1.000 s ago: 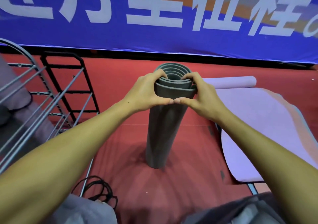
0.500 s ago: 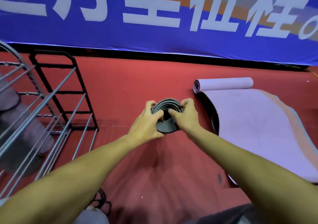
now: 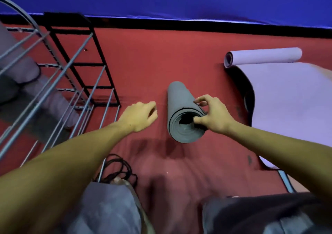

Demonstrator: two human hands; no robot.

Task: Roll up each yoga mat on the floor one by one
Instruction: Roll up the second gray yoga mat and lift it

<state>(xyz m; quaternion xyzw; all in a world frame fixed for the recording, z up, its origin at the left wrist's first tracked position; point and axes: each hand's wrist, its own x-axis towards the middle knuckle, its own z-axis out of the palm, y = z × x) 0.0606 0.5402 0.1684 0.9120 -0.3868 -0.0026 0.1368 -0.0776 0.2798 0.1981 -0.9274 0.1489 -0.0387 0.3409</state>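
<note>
Carpet (image 3: 143, 68), red, fills the frame. Lilac mat (image 3: 287, 108) lies half unrolled at right; metal rack (image 3: 59, 83) stands upper left. Grey rolled mat (image 3: 179, 99) sits centre, its open end pinched by the right hand (image 3: 212, 116). Left hand (image 3: 140, 116) hovers beside it, loosely curled, holding nothing.

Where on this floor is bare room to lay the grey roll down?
Bare red floor lies between the black rack, grey roll and purple mat. It is crowded by the cables.
</note>
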